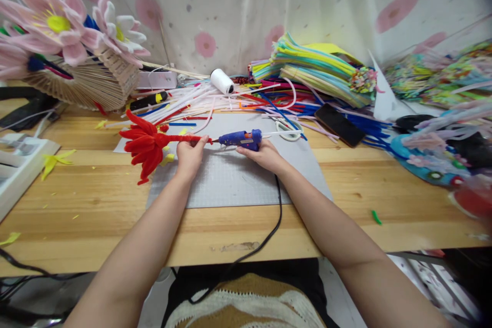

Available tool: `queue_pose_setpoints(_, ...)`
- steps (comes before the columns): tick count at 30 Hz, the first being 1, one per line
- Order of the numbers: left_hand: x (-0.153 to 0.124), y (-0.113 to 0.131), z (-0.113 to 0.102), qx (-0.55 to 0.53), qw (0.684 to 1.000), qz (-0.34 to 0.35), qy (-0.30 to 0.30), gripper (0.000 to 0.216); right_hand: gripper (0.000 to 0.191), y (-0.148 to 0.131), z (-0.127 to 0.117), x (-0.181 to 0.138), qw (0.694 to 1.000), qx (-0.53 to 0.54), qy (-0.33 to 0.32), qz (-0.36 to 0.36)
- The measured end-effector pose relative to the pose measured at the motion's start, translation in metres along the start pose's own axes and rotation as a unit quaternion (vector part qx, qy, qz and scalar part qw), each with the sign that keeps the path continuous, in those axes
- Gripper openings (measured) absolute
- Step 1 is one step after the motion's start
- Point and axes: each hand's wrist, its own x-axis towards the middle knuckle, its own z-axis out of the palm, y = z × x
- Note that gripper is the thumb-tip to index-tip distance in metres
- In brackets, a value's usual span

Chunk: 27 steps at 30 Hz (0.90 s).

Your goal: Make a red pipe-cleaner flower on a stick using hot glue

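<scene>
A red fuzzy pipe-cleaner flower lies sideways in the air, its petals pointing left. My left hand is closed around its red stem, near the stem's right end. In my right hand is a blue hot glue gun, gripped by its body, with a clear glue stick out of its back. The gun's nozzle points left and meets, or nearly meets, the stem's tip; contact cannot be made out. Below both hands lies a grey cutting mat. A black cord runs down from the gun over the table edge.
Scissors and a black phone lie right of the mat. Behind are a white thread spool and bundled pipe cleaners. Pink flowers in a wicker basket stand left, above a white power strip.
</scene>
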Motion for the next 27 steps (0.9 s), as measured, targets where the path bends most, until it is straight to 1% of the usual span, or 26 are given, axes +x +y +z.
queue_pose_setpoints(6,0.001,-0.003,-0.001,0.014,1.000,0.009,-0.004,0.021,0.041,-0.002,-0.001,-0.001,0.999,-0.033,-0.016,-0.004)
queue_pose_setpoints(10,0.002,-0.003,-0.002,0.010,1.000,0.003,-0.002,0.020,0.040,0.000,-0.004,0.000,1.000,-0.022,-0.021,-0.008)
queue_pose_setpoints(14,0.001,-0.001,-0.001,-0.001,1.000,-0.006,0.001,0.020,0.041,0.003,-0.010,0.001,0.999,0.014,0.009,0.035)
queue_pose_setpoints(17,0.001,0.001,-0.001,-0.016,1.000,-0.014,0.001,0.020,0.040,0.005,-0.019,0.006,0.997,0.010,0.057,0.046)
queue_pose_setpoints(19,0.000,0.002,-0.002,-0.021,1.000,-0.016,-0.002,0.019,0.039,0.008,-0.029,0.012,0.996,-0.012,0.088,0.019)
queue_pose_setpoints(21,0.000,0.003,-0.003,-0.020,1.000,-0.016,-0.004,0.018,0.039,0.013,-0.039,0.023,0.993,-0.049,0.106,-0.018)
queue_pose_setpoints(23,-0.001,0.004,-0.004,-0.015,1.000,-0.019,-0.005,0.018,0.041,0.019,-0.048,0.036,0.990,-0.094,0.102,-0.035)
queue_pose_setpoints(25,-0.001,0.004,-0.005,-0.010,1.000,-0.020,-0.008,0.017,0.045,0.027,-0.054,0.050,0.988,-0.128,0.088,-0.025)
queue_pose_setpoints(27,-0.001,0.003,-0.006,-0.009,1.000,-0.018,-0.013,0.018,0.047,0.034,-0.058,0.062,0.988,-0.136,0.070,-0.012)
